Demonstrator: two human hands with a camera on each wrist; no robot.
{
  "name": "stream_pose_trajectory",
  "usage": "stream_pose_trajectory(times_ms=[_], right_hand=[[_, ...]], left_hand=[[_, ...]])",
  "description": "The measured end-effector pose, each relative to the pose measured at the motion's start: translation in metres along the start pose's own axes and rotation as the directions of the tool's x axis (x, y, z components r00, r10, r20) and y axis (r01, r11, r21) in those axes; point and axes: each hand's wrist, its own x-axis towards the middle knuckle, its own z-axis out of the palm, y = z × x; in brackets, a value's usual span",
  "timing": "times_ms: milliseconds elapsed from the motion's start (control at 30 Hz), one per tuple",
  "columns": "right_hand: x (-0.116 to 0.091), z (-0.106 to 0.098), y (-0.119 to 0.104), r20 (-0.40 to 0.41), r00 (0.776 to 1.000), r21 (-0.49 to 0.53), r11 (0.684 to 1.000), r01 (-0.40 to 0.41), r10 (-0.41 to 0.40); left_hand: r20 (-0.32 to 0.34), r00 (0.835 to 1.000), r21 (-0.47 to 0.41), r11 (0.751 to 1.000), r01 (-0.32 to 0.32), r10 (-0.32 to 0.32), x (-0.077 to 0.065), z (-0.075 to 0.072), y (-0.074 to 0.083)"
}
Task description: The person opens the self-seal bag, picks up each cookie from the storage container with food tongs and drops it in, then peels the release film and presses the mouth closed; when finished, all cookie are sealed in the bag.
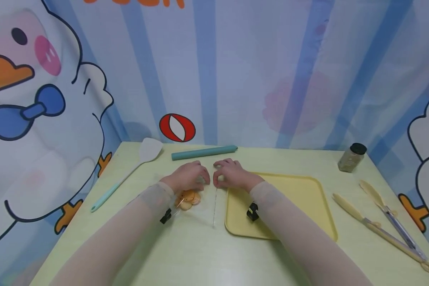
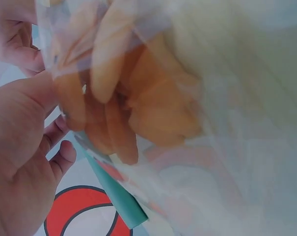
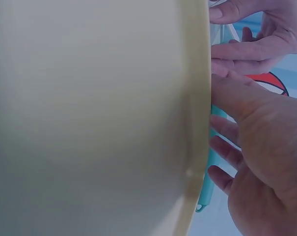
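A clear bag [image 1: 203, 212] lies left of the tray, with several orange-brown slices [image 1: 187, 199] inside it; the left wrist view shows the slices [image 2: 153, 93] close up through the film. My left hand [image 1: 189, 177] is over the bag's far edge, its thumb and fingers pinching the film. Opposite it, my right hand [image 1: 234, 174] pinches the far end of the bag's straight right-hand edge, thumb and forefinger together. The fingertips of the two hands are a short gap apart. In the right wrist view, the tray's rim hides the right fingertips.
A yellow tray [image 1: 282, 234] sits under my right forearm. Behind the hands lies a teal rod [image 1: 204, 152]. A spatula [image 1: 128, 172] is at the left. On the right are a jar with a black lid [image 1: 352, 157] and long tongs [image 1: 386, 230]. A printed curtain [image 1: 236, 79] closes the back.
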Motion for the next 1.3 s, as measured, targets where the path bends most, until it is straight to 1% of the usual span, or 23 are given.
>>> stream_pose_trajectory(times_ms=[100,200,333,433,600,833,1100,1167,1300], right_hand=[[-0.001,0.001,0.0,0.022,1.0,-0.02,1.0,-0.005,0.006],[-0.001,0.002,-0.001,0.03,1.0,-0.035,0.999,0.006,-0.005],[-0.001,0.0,-0.001,0.021,1.0,-0.01,1.0,-0.003,0.003],[0.001,0.0,0.0,0.023,1.0,0.007,1.0,-0.018,0.018],[0.003,0.002,-0.001,0.043,0.999,0.013,1.0,0.002,-0.002],[-0.004,0.002,-0.007,0.073,0.997,-0.006,0.999,0.038,-0.037],[-0.017,-0.005,-0.011,0.027,0.999,0.012,1.0,0.027,-0.028],[-0.018,-0.004,-0.011,0.026,0.999,0.016,0.999,0.03,-0.031],[-0.022,-0.002,-0.009,0.038,0.999,0.047,0.999,0.026,-0.028]], left_hand=[[-0.003,1.0,-0.012,1.0,0.012,-0.012,-0.001,-0.001,0.001],[-0.006,1.0,-0.005,1.0,0.014,-0.014,-0.002,0.0,0.001],[-0.005,1.0,0.014,1.0,0.021,-0.021,-0.002,0.0,0.0],[0.003,0.999,0.009,0.999,0.042,-0.042,-0.003,0.0,0.001],[0.012,0.998,-0.001,0.998,0.062,-0.062,-0.005,-0.003,0.001],[0.007,1.0,0.035,0.999,0.023,-0.023,-0.005,-0.002,0.0],[0.019,0.999,0.098,0.994,0.038,-0.04,0.003,-0.003,0.008],[0.021,0.999,0.1,0.994,0.039,-0.042,0.003,-0.002,0.008],[0.016,0.999,0.07,0.997,0.039,-0.041,0.0,0.0,0.008]])
